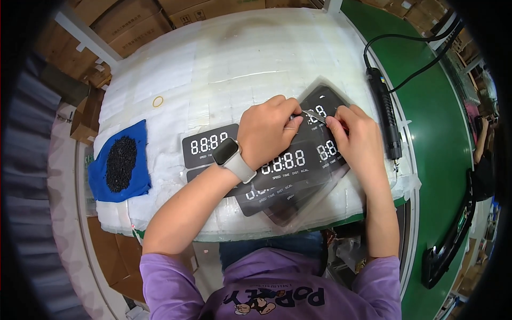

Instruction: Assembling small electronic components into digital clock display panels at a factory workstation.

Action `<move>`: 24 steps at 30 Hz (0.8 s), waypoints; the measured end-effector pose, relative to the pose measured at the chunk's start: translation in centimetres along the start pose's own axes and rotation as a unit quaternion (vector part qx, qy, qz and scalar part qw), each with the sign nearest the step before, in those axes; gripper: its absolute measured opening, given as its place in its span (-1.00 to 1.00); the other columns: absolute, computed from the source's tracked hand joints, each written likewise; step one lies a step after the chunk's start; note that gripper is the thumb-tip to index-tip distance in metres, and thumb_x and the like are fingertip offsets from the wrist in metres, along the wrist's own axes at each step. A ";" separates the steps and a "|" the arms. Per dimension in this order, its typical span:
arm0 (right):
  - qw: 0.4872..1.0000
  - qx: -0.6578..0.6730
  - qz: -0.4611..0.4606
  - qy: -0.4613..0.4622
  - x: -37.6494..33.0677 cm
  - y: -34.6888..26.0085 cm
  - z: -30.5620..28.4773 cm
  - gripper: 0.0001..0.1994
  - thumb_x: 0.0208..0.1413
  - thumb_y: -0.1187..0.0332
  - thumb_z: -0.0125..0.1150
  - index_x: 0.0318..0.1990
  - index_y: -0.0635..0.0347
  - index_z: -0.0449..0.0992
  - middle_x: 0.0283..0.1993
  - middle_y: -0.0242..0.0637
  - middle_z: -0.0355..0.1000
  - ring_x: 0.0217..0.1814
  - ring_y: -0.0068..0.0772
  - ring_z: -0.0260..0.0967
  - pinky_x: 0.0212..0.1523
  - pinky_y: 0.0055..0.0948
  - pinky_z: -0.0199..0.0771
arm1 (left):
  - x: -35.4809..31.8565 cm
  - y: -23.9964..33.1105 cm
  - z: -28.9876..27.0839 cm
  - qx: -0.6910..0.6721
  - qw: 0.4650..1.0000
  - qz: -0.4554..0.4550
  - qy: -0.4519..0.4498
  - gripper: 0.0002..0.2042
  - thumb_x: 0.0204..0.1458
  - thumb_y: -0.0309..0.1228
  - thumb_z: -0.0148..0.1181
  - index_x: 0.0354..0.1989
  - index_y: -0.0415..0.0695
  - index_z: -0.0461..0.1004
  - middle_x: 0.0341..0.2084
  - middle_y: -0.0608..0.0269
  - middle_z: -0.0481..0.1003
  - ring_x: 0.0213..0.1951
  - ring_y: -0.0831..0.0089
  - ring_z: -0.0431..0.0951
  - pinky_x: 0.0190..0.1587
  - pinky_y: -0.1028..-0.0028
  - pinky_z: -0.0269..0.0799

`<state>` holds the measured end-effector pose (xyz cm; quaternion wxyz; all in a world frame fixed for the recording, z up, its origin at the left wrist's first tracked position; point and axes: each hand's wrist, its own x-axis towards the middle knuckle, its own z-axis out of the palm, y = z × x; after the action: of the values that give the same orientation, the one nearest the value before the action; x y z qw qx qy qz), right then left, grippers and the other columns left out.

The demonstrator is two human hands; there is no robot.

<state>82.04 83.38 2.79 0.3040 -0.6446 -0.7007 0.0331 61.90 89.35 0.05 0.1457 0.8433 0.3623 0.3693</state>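
While right fingers (336, 129) pinch a metal tool (314, 115) beside closed left fingers (292, 106), open table (213, 80) borders the panels (298, 166).

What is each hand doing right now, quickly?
Left hand: closed beside the tool's tip; whether it pinches anything can't be told.
Right hand: closed, holding a thin metal tool.

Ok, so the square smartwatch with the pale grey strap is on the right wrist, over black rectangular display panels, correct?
Not quite: in the head view, that square smartwatch is on the left wrist, over the black rectangular display panels.
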 end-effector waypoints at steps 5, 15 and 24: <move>0.999 0.022 -0.027 -0.003 0.1 0.2 -0.2 -0.82 0.14 0.34 0.32 -0.40 0.23 0.50 -0.43 -0.13 0.41 -0.43 0.09 0.45 -0.42 -0.04 0.41 | 0.1 0.7 -0.3 0.010 0.999 -0.021 -0.022 -0.89 0.06 -0.41 0.33 -0.25 -0.07 0.60 -0.41 0.25 0.55 -0.48 0.31 0.58 -0.41 0.38 0.47; 0.994 0.040 -0.098 0.009 -0.1 0.1 -0.8 -0.84 0.17 0.44 0.30 -0.39 0.30 0.46 -0.40 -0.08 0.36 -0.46 0.04 0.40 -0.44 -0.16 0.35 | 0.5 0.2 1.2 -0.025 0.999 -0.037 -0.015 -0.90 -0.03 -0.36 0.39 -0.34 -0.02 0.63 -0.24 0.24 0.57 -0.32 0.11 0.62 -0.28 0.19 0.54; 0.994 0.065 -0.082 -0.032 0.3 0.4 0.2 -0.86 0.16 0.50 0.32 -0.35 0.37 0.48 -0.41 -0.16 0.36 -0.49 -0.28 0.36 -0.43 -0.35 0.37 | 0.7 -1.8 1.2 0.004 0.999 -0.027 -0.029 -0.95 -0.04 -0.50 0.31 -0.42 -0.13 0.56 -0.31 0.09 0.55 -0.28 0.07 0.61 -0.24 0.17 0.54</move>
<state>82.28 83.81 2.63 0.3249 -0.5622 -0.7569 0.0739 62.21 91.12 -1.35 0.1627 0.8438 0.3824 0.3395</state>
